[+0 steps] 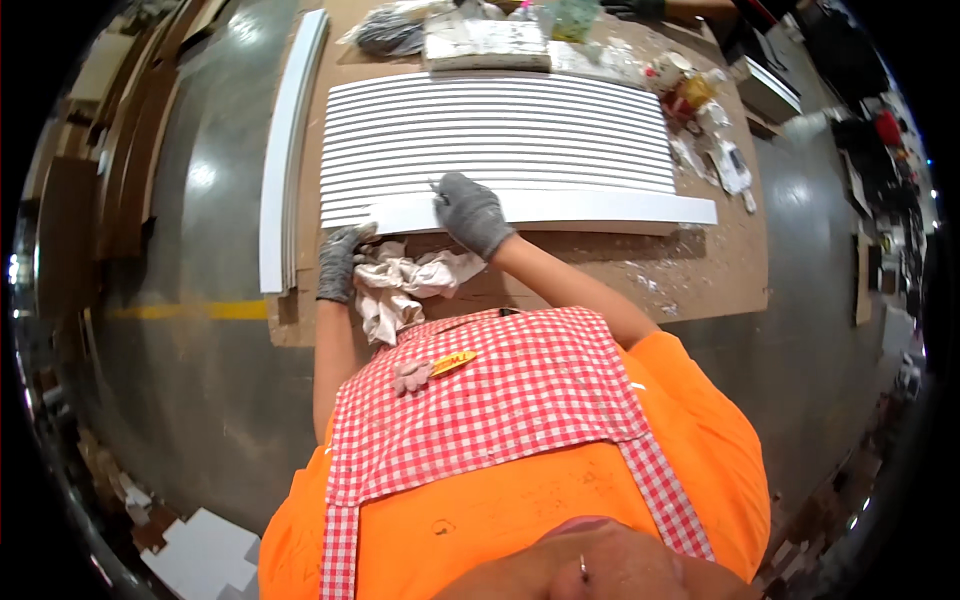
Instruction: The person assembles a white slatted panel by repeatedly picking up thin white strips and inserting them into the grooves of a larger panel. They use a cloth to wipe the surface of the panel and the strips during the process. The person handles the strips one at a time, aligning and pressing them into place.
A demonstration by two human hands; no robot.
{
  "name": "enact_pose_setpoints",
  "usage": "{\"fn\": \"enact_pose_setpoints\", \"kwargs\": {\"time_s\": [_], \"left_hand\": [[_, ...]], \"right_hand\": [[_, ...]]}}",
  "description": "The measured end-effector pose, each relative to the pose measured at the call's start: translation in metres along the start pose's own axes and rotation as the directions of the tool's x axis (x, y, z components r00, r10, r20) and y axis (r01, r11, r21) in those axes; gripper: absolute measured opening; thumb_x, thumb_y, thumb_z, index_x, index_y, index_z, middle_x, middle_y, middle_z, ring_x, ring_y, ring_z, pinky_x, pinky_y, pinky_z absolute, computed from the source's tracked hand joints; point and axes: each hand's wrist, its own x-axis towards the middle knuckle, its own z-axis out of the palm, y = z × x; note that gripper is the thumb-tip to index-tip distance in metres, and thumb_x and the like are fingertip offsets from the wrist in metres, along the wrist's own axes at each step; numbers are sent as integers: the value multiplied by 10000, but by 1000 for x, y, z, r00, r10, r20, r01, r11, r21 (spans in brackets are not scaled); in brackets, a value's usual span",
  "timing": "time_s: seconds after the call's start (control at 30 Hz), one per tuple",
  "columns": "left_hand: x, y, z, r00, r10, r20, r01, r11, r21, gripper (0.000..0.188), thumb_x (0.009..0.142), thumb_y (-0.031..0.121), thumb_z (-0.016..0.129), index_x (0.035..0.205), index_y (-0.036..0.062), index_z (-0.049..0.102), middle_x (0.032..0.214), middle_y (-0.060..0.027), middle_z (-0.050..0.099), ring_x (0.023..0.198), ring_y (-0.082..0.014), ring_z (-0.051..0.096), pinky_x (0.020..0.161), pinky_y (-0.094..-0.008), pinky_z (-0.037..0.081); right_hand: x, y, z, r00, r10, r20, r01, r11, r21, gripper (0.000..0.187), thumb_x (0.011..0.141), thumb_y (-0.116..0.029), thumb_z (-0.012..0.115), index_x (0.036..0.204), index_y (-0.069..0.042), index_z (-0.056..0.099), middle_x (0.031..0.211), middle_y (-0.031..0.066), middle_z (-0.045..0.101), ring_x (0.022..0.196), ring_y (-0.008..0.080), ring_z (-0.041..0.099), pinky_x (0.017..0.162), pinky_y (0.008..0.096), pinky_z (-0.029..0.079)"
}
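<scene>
A long white slat (600, 207) lies across the front of a row of similar white slats (500, 125), set side by side with dark gaps between them. My left hand (341, 265), in a grey glove, is closed around the left end of the front slat. Beside it, a crumpled off-white cloth (400, 285) lies at the table's near edge. My right hand (472, 214), also gloved in grey, rests over the same slat left of its middle. Its fingers are curled together, and a small tip shows at them; what they hold is too small to name.
The brown tabletop (720, 275) has white smears at the right. More long white boards (290, 150) stand along its left side. Behind the row are a white-smeared block (487, 45) and a plastic bag (392, 32). A bottle of amber liquid (692, 95) stands at the far right.
</scene>
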Motion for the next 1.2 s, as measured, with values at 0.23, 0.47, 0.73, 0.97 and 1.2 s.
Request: {"fn": "enact_pose_setpoints", "kwargs": {"time_s": [0.23,0.47,0.73,0.97,1.2], "left_hand": [[-1,5,6,999,-25,-31,26,999,31,156,771,159,711,842,24,681,666,-41,617,478,-96,530,402,-222,445],[31,-8,-13,984,-174,42,176,983,-57,167,791,166,693,851,14,659,646,-69,604,451,-134,511,357,-285,438],[14,0,-2,993,-119,12,119,993,-28,205,796,181,680,915,13,675,716,-81,636,465,-128,510,400,-254,440],[13,-13,-8,997,-66,33,66,997,-26,215,820,199,656,925,14,686,781,-44,656,574,-110,572,478,-232,472],[4,-14,-14,924,378,-64,-274,769,577,179,764,218,734,827,56,694,716,-4,656,602,-104,547,569,-269,463]], "right_hand": [[-123,219,-154,961,112,-252,-274,491,-827,207,875,-63,428,1000,-27,589,1055,161,593,1056,298,540,955,385,427],[-188,326,-308,622,388,-680,-712,642,-285,220,872,-224,559,935,-34,651,949,149,648,861,325,601,780,405,464],[-176,337,-262,738,298,-605,-619,655,-433,263,859,-262,536,959,-40,635,957,191,620,947,363,573,834,430,460],[-160,325,-281,710,325,-625,-643,660,-388,261,828,-242,572,958,-23,628,946,207,621,871,361,591,783,426,469],[-87,188,-203,831,549,-88,-429,734,528,193,937,-181,555,1067,-42,592,798,28,616,733,91,551,699,244,475]]}}
